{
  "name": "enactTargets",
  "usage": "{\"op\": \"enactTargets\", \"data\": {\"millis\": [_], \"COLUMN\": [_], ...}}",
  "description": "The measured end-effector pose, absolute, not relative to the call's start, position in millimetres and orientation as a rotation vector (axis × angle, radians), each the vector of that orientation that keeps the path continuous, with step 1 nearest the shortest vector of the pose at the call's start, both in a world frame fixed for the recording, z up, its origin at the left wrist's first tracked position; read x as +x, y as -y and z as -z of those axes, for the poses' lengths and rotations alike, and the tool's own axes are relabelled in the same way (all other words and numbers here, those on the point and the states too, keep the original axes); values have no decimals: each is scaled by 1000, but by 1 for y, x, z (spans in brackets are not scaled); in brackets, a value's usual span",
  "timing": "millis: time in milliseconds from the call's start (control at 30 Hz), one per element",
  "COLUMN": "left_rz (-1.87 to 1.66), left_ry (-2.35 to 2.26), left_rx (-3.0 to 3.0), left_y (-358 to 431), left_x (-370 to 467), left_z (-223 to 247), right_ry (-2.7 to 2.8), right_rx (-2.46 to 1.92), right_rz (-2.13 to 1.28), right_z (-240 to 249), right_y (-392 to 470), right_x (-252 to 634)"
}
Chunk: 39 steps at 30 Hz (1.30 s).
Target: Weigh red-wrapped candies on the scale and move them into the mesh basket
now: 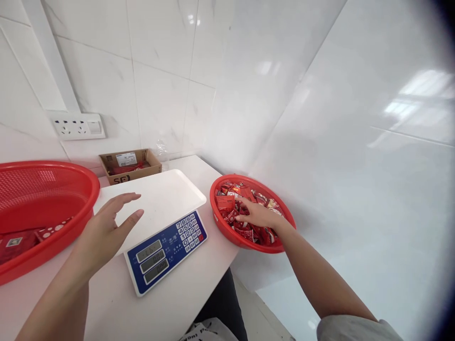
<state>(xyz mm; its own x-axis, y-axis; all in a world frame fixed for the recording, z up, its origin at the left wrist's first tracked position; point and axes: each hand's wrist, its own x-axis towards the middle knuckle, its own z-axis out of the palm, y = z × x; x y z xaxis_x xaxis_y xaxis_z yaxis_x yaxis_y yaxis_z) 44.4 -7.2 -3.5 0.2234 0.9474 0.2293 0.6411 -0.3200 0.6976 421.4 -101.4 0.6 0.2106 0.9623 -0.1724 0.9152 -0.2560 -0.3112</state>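
My left hand [103, 229] hovers over the left part of the scale's white pan [152, 201], thumb and fingers apart and nothing in it. Below the pan is the blue keypad panel of a digital weighing scale [167, 253], its displays facing me. On the right, my right hand [258, 213] reaches into a round red plastic basket [288, 227] full of small red snack packets [245, 233]. Its thumb and forefinger are spread beside a flat red packet [224, 202]; the other fingertips are partly hidden.
At the left stands a larger red basket [94, 189] with a few red packets [21, 244] at its bottom. Behind the pan sits an open cardboard box [152, 166] with red packets inside. A crumpled clear plastic piece [161, 149] is beside it. Tiled walls close off the back and right.
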Motion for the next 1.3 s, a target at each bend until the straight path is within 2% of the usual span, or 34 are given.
{"op": "enactTargets", "data": {"millis": [100, 233, 767, 1100, 1300], "left_rz": [-873, -820, -812, -829, -842], "left_ry": [-1447, -1446, -1456, -1422, -1407], "left_rx": [2065, 2099, 2157, 2166, 2176], "left_y": [9, 11, 5, 7, 5], "left_x": [45, 45, 43, 42, 42], "left_z": [2, 0, 7, 8, 11], "right_ry": [1838, 1768, 1600, 1705, 1842], "right_rx": [-2367, -2421, -2304, -2548, -2655], "right_rz": [-553, -437, -134, -243, -334], "right_z": [19, 36, 11, -5, 17], "right_y": [90, 82, 100, 111, 106], "right_x": [402, 388, 425, 435, 422]}}
